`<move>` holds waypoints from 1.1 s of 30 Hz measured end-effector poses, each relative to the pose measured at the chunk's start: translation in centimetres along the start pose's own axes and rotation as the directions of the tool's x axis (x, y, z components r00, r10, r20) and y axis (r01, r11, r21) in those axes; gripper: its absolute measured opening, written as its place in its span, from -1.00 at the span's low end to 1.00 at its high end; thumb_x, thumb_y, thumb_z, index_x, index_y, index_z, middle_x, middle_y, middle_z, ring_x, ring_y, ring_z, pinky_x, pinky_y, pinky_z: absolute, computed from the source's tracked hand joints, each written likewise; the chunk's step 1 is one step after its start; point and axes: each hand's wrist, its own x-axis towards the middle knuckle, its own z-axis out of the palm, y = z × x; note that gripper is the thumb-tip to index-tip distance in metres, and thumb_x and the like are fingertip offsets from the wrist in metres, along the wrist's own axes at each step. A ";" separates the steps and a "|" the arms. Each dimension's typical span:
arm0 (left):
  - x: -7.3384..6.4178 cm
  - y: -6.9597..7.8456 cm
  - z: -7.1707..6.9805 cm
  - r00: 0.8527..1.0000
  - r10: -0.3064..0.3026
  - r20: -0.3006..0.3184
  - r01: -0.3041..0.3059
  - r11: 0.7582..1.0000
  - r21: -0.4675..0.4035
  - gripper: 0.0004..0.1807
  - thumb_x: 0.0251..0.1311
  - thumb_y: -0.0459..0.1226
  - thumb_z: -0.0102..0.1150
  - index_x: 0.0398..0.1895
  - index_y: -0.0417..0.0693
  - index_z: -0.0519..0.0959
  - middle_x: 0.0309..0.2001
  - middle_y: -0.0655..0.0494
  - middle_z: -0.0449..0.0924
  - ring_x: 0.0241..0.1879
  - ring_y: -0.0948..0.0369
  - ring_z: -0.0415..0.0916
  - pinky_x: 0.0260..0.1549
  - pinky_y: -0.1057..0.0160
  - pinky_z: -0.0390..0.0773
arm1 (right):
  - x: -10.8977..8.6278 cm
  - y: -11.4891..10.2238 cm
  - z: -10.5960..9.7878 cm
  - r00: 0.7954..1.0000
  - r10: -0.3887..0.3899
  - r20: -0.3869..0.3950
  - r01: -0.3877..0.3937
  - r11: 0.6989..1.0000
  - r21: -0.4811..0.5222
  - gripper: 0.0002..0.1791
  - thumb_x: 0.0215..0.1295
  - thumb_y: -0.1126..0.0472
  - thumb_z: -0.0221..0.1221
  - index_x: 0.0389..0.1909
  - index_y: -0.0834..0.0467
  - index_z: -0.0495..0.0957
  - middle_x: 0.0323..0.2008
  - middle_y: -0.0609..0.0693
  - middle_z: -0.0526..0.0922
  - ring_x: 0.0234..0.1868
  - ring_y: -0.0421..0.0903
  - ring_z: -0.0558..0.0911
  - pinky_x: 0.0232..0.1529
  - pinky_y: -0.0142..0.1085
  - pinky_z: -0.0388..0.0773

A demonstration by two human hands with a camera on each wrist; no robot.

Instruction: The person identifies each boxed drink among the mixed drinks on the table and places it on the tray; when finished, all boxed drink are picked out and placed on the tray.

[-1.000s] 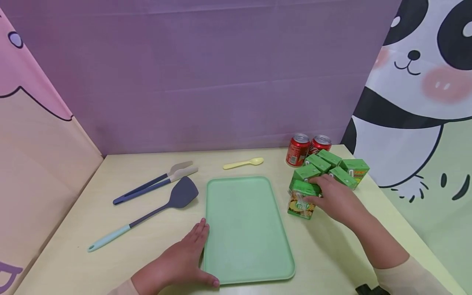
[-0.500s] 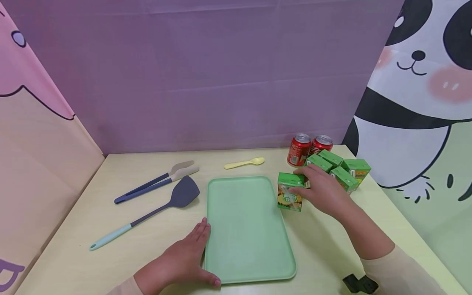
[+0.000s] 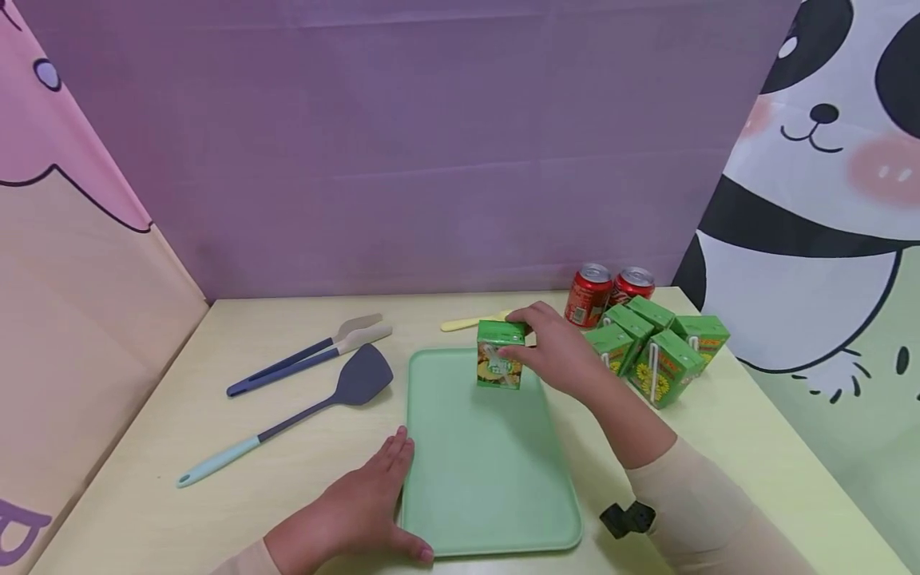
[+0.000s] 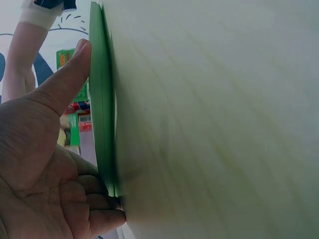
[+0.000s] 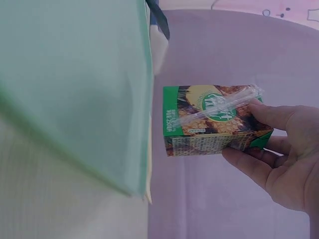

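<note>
My right hand (image 3: pixel 564 355) pinches a green juice box (image 3: pixel 497 363) between thumb and fingers near its top. The box is upright over the far part of the pale green tray (image 3: pixel 489 479). In the right wrist view, a gap shows between the pineapple-printed juice box (image 5: pixel 209 117) and the tray (image 5: pixel 99 74); a clear-wrapped straw runs across its front. My left hand (image 3: pixel 359 499) rests along the tray's left edge, fingers straight and thumb at the near corner. From the left wrist, the left hand (image 4: pixel 55 164) touches the tray's side wall (image 4: pixel 101 99).
Several more green juice boxes (image 3: pixel 667 367) cluster right of the tray, with two red cans (image 3: pixel 589 297) behind them. A yellow spoon (image 3: pixel 460 324), partly hidden by the held box and hand, lies beyond the tray. Tongs (image 3: pixel 295 366) and a dark turner (image 3: pixel 362 375) lie left.
My right hand has taken the nearest juice box from the cluster and carried it left, over the tray. The left hand has stayed at the tray's edge.
</note>
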 end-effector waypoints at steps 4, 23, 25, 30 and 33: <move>0.1 0.0 0.0 1.000 -0.008 0.009 0.008 1.000 -0.001 0.51 -0.37 0.49 0.34 0.56 -0.20 -0.07 0.60 -0.06 -0.25 0.56 -0.02 -0.17 0.29 -0.17 0.31 | 1.6 -1.0 2.0 1.000 0.001 0.013 -0.002 0.998 0.063 -0.41 0.23 -0.07 0.32 0.22 0.07 0.47 0.07 -0.04 0.46 -0.13 -0.06 0.54 -0.08 -0.14 0.54; 0.2 0.2 -0.2 0.999 -0.035 0.027 0.035 0.999 0.013 0.50 -0.36 0.48 0.35 0.56 -0.17 -0.06 0.60 -0.04 -0.24 0.56 0.00 -0.17 0.27 -0.16 0.35 | 5.6 -3.0 7.3 0.996 -0.045 0.073 0.036 0.992 0.122 -0.39 0.29 -0.07 0.27 0.29 0.08 0.42 0.13 -0.04 0.44 -0.03 -0.07 0.56 -0.01 -0.17 0.55; 0.1 0.2 -0.2 0.999 -0.032 0.026 0.032 0.999 0.015 0.50 -0.36 0.48 0.35 0.56 -0.18 -0.06 0.60 -0.05 -0.23 0.56 -0.01 -0.16 0.26 -0.16 0.36 | 5.6 -3.0 7.4 0.997 -0.043 0.070 0.034 0.992 0.124 -0.40 0.29 -0.06 0.27 0.29 0.08 0.43 0.12 -0.03 0.44 0.01 -0.04 0.56 0.01 -0.15 0.55; 0.1 0.3 -0.3 0.999 -0.028 0.028 0.028 0.999 0.022 0.50 -0.36 0.49 0.34 0.56 -0.19 -0.05 0.59 -0.07 -0.23 0.56 -0.02 -0.15 0.26 -0.16 0.37 | 5.7 -3.0 7.4 0.997 -0.040 0.073 0.031 0.993 0.118 -0.40 0.30 -0.06 0.26 0.29 0.08 0.43 0.12 -0.01 0.44 0.01 -0.04 0.57 0.03 -0.16 0.56; 0.1 0.3 -0.3 0.999 -0.024 0.023 0.023 0.999 0.028 0.50 -0.37 0.49 0.34 0.55 -0.20 -0.04 0.59 -0.08 -0.22 0.55 -0.02 -0.15 0.26 -0.15 0.37 | 5.6 -2.8 7.4 0.995 -0.049 0.090 0.039 0.992 0.117 -0.39 0.31 -0.08 0.24 0.32 0.07 0.40 0.14 0.00 0.43 0.03 -0.05 0.57 0.04 -0.16 0.57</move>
